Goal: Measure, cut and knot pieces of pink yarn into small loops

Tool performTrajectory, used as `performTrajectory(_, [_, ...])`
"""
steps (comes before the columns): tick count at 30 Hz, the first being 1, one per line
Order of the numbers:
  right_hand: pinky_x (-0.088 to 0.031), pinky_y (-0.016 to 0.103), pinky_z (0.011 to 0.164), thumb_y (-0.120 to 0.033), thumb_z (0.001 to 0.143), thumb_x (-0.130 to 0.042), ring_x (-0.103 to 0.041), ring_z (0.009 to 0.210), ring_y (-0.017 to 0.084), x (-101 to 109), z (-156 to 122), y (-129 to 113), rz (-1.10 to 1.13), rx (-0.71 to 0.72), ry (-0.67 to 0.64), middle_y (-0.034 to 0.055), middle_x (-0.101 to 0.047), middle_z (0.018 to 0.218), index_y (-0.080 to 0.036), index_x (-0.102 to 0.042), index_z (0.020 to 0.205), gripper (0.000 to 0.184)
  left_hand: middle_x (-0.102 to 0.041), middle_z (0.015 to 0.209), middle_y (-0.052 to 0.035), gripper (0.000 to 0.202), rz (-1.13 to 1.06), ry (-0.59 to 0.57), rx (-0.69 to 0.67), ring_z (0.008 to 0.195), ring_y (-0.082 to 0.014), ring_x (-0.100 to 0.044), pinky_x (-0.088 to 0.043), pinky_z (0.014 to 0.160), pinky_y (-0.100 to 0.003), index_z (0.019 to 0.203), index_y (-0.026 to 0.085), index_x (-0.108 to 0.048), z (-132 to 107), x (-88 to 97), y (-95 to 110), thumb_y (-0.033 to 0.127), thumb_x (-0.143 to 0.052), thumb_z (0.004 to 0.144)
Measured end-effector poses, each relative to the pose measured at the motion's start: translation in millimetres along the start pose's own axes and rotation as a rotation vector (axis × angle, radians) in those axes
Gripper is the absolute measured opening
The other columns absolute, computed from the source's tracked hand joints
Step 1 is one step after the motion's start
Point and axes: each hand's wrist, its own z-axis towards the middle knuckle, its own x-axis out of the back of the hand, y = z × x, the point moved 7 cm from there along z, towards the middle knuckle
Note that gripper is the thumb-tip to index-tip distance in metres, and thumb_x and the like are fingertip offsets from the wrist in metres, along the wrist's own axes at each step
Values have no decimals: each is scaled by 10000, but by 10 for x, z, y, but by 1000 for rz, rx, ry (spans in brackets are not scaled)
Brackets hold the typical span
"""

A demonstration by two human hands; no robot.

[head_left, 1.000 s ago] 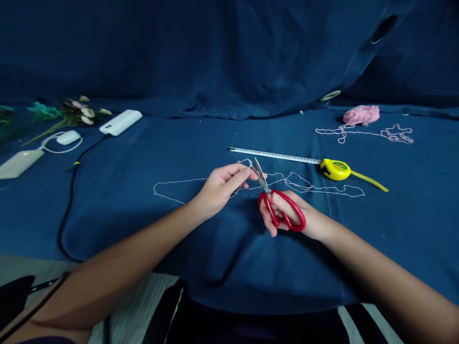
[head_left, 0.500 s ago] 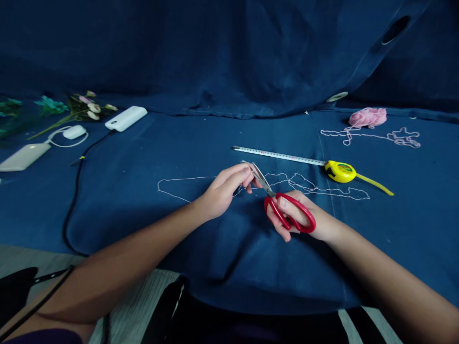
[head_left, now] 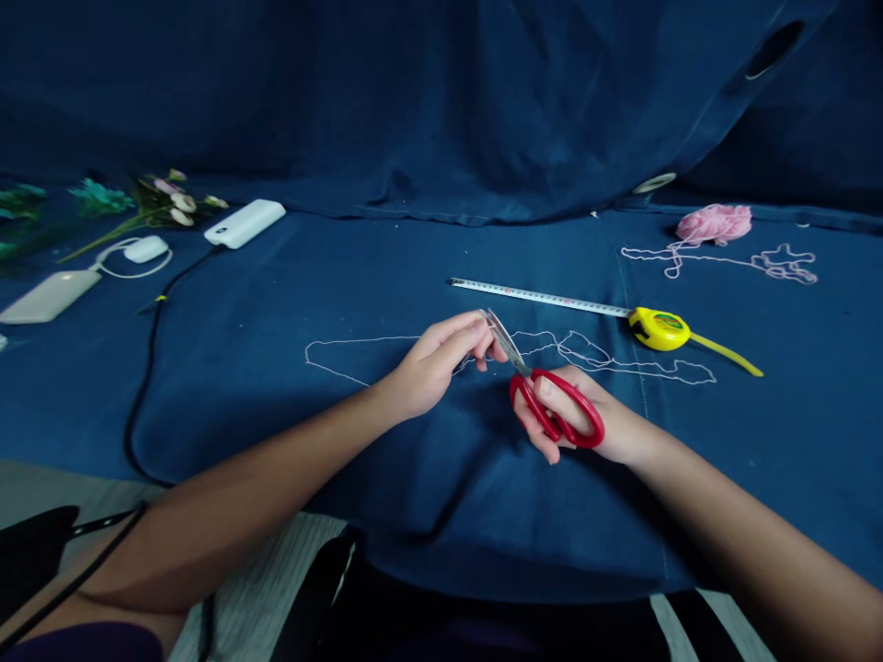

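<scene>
Dark blue cloth point(head_left: 227, 405) covers the work surface and rises behind it in folds, with a metal eyelet point(head_left: 654, 182) at upper right. Head view, looking forward and down at my forearms and hands.

Centre: my right hand point(head_left: 576, 414) has its fingers passed through the loops of the red-handled scissors point(head_left: 557, 409) and closed firmly around them. The steel blades point(head_left: 507, 342) point up and to the left, nearly shut. My left hand point(head_left: 438, 363) is curled, its fingers drawn together and pinching the pale yarn strand point(head_left: 607, 366), which lies in loose loops on the cloth to both sides of my hands. The blade tips sit just beside my left fingertips.

Upper right: a yellow tape measure point(head_left: 659, 329) with its steel tape point(head_left: 538, 297) extended leftward, just above the strand. Beyond it, a pink yarn ball point(head_left: 714, 223) trails loose pink yarn point(head_left: 717, 262).

Upper left: artificial flowers point(head_left: 172, 204), a white power bank point(head_left: 245, 223), a small white charger point(head_left: 146, 248) with a looped cord, a flat pale box point(head_left: 48, 297), and a black cable point(head_left: 142, 405) running down across the cloth.
</scene>
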Motion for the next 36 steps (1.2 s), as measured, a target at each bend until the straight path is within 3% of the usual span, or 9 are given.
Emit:
performTrajectory(10, [-348, 230, 463, -580, 1039, -507, -429, 422, 86, -1, 3, -16, 3, 4, 6, -10, -575, 485, -175, -603, 702, 536, -615, 878, -63, 392, 12, 11, -12, 849, -158, -570, -464, 760, -273, 741, 185, -492, -4, -1, 2, 371, -438, 1081])
performTrajectory(20, [-353, 228, 486, -567, 1038, -518, -466, 450, 91, 12, 6, 20, 4, -12, 20, 18, -636, 526, -168, -603, 707, 525, -624, 884, -58, 385, 43, 13, -1, 821, -150, -561, -463, 771, -277, 733, 176, -522, 3, 26, -35, 371, -474, 1062])
performTrajectory(25, [-363, 227, 495, -582, 1026, -534, -482, 458, 96, 8, 11, 10, 13, -5, 30, 18, -629, 524, -163, -601, 705, 532, -635, 1028, -58, 171, 4, 153, -37, 862, -162, -573, -449, 654, -252, 1091, 209, -631, 33, 171, -82, 341, -581, 993])
performTrajectory(27, [-367, 227, 496, -578, 1026, -536, -479, 455, 95, 5, 7, 5, 17, -3, 29, 16, -625, 525, -163, -599, 698, 533, -641, 1187, -83, 274, 37, 193, -115, 1014, -199, -586, -480, 719, -263, 1220, 227, -645, 33, 212, -2, 336, -599, 973])
performTrajectory(29, [-371, 227, 495, -573, 1025, -541, -479, 455, 95, 6, 3, 4, 21, -2, 29, 12, -626, 527, -165, -599, 695, 528, -641, 1278, -100, 316, 95, 163, -140, 1151, -238, -571, -498, 830, -295, 1259, 225, -682, 33, 189, 77, 352, -595, 983])
performTrajectory(32, [-374, 226, 489, -573, 1025, -539, -481, 453, 97, 13, -1, 15, 22, -8, 27, 11, -633, 528, -168, -602, 703, 521, -703, 1139, -99, 269, 143, 88, -59, 1109, -244, -614, -498, 891, -337, 1127, 203, -759, 31, 125, 100, 373, -585, 1011])
performTrajectory(36, [-372, 224, 486, -565, 1040, -512, -481, 450, 93, 29, 3, 25, 19, 1, 31, 10, -635, 529, -170, -603, 709, 523, -718, 901, -68, 242, 140, 98, -3, 951, -212, -655, -507, 832, -330, 905, 180, -766, 29, 128, 50, 358, -631, 998])
